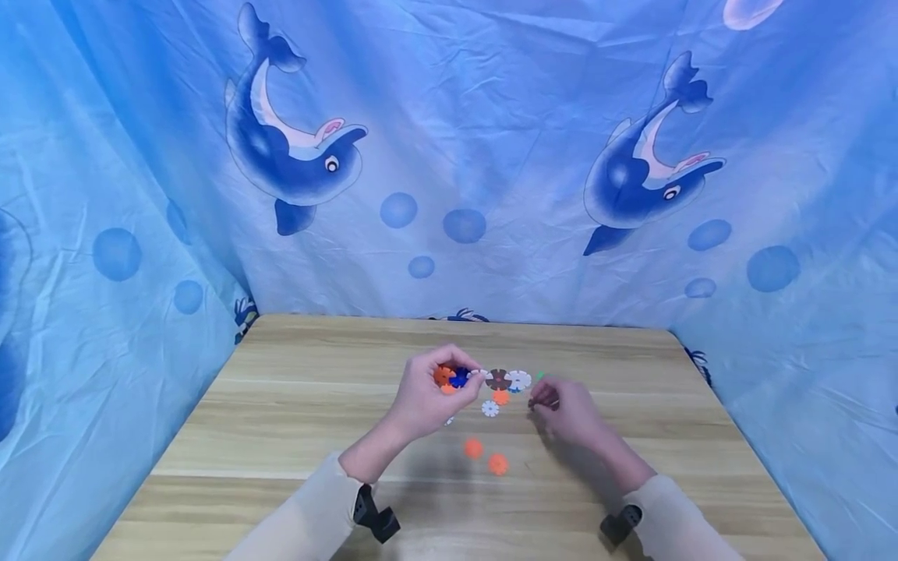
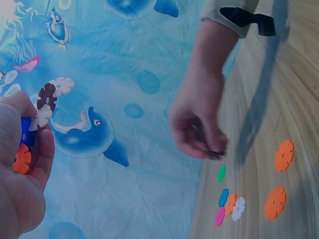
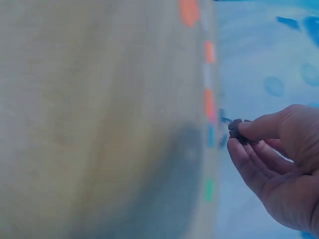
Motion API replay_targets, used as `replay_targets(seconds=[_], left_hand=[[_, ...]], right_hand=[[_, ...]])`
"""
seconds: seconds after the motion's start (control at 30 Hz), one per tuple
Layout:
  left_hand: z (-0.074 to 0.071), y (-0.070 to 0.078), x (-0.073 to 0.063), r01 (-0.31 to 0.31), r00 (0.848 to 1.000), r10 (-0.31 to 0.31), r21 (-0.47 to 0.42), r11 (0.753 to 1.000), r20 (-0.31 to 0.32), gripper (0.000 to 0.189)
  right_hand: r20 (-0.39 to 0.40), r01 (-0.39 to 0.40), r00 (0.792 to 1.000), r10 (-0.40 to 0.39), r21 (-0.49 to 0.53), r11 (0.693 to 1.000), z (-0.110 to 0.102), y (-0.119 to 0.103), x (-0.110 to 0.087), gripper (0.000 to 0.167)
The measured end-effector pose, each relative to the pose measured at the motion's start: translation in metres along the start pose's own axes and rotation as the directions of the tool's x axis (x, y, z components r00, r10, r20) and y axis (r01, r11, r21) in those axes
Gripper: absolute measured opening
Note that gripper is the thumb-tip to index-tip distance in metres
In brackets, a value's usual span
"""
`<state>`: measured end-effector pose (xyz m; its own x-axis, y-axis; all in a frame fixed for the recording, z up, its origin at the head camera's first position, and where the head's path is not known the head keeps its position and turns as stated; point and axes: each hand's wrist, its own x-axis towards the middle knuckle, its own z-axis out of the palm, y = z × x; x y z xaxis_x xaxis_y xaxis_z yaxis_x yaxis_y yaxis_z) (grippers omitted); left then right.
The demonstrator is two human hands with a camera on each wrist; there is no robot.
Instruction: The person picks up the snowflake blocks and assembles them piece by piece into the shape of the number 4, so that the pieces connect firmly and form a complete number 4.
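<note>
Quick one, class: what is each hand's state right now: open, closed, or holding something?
Left hand: holding a row of joined notched discs.
Right hand: pinching a dark brown notched piece.

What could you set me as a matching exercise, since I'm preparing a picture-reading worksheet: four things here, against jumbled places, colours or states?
Column one:
1. Left hand
2. Right hand
3. Green notched disc
4. Fabric backdrop

Column two:
A. Pinches a dark brown disc
B. Blue, with printed dolphins
C. Holds a chain of notched discs
D. Lies on the table

Pairs: 1-C; 2-A; 3-D; 4-B
</note>
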<state>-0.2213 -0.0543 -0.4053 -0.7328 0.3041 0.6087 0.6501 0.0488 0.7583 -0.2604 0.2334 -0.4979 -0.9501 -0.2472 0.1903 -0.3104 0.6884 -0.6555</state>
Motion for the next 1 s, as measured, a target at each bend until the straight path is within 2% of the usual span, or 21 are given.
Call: replay_targets(seconds=[0.1, 0.2, 0.27, 0.4, 0.47, 0.57, 0.7, 0.8, 0.93, 1.0], left_hand=[[-0.001, -0.001, 0.001, -0.006, 1.000, 0.006, -0.002, 1.000, -0.004, 0.011], [-0.002, -0.003, 0.002, -0.006, 1.000, 0.006, 0.006, 1.000, -0.012, 0.009], [-0.002, -0.003, 0.003, -0.004, 1.000, 0.005, 0.017, 1.000, -0.019, 0.006], [-0.003, -0.003, 0.006, -0.003, 1.000, 0.004, 0.032, 0.999, -0.027, 0.004], [-0.004, -0.002, 0.006, -0.002, 1.000, 0.003, 0.034, 0.999, -0.028, 0.003], [-0.005, -0.003, 0.006, 0.000, 1.000, 0.002, 0.042, 0.999, -0.030, 0.005], [-0.006, -0.002, 0.006, -0.001, 0.999, 0.002, 0.047, 0.999, -0.038, 0.007], [-0.007, -0.001, 0.006, 0.001, 0.999, 0.001, 0.046, 0.999, -0.042, 0.006], [-0.008, -0.001, 0.005, 0.011, 0.999, -0.009, 0.044, 0.999, -0.042, 0.005], [-0.009, -0.002, 0.005, 0.015, 0.999, -0.013, 0.043, 0.999, -0.045, 0.005]], right_hand=[[-0.091, 0.040, 0.995, -0.038, 0.018, 0.999, -0.018, -0.016, 0.000, 0.016], [-0.211, 0.106, 0.972, -0.100, 0.017, 0.994, -0.037, -0.034, -0.003, 0.014], [-0.290, 0.172, 0.943, -0.160, 0.016, 0.985, -0.048, -0.046, -0.004, 0.016], [-0.406, 0.324, 0.868, -0.286, 0.026, 0.946, -0.062, -0.064, -0.009, 0.023], [-0.430, 0.387, 0.839, -0.335, 0.037, 0.921, -0.065, -0.071, -0.012, 0.026], [-0.440, 0.465, 0.808, -0.393, 0.065, 0.883, -0.066, -0.080, -0.017, 0.029], [-0.439, 0.531, 0.776, -0.452, 0.070, 0.844, -0.066, -0.093, -0.023, 0.034], [-0.443, 0.583, 0.741, -0.505, 0.052, 0.811, -0.066, -0.100, -0.025, 0.038], [-0.458, 0.652, 0.682, -0.570, 0.027, 0.758, -0.063, -0.107, -0.025, 0.040], [-0.460, 0.668, 0.666, -0.587, 0.017, 0.744, -0.062, -0.110, -0.024, 0.040]])
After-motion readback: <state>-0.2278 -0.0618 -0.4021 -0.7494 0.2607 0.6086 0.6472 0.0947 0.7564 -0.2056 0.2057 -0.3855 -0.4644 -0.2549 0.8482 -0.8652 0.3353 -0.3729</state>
